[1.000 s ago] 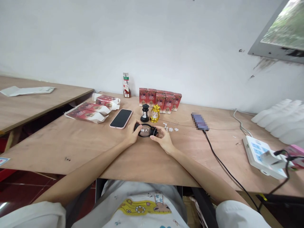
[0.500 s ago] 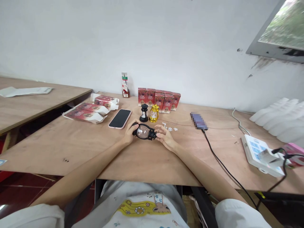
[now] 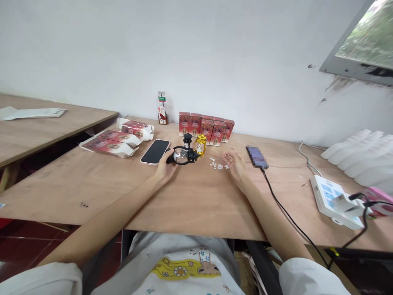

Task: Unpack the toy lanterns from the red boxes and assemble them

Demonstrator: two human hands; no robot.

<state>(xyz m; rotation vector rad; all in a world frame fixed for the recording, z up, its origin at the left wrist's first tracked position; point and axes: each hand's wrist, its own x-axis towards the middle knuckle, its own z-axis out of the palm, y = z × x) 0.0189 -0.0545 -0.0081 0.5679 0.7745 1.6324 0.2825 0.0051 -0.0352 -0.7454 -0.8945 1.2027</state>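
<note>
A small black lantern [image 3: 181, 156] with a clear globe lies sideways in the air, its base gripped by my left hand [image 3: 165, 167]. Its top points right. Just behind it stands another black lantern [image 3: 188, 138], partly covered by the held one. Beside that is a gold lantern [image 3: 200, 144]. My right hand [image 3: 237, 167] is apart from the lantern, fingers loosely spread over thin wire pieces [image 3: 225, 155] on the table. Whether the fingertips touch a wire is too small to tell. Small white pieces [image 3: 220, 166] lie just left of this hand.
Red boxes [image 3: 207, 129] stand by the wall, near a bottle [image 3: 162, 108]. Flattened red packaging [image 3: 107, 143] and a phone [image 3: 155, 152] lie left. On the right are a phone on a cable [image 3: 257, 156], a power strip [image 3: 334, 200] and stacked white shapes [image 3: 362, 157].
My right hand has let go of the lantern's top and moved right to the wire pieces. My left hand has raised the lantern slightly, further from me.
</note>
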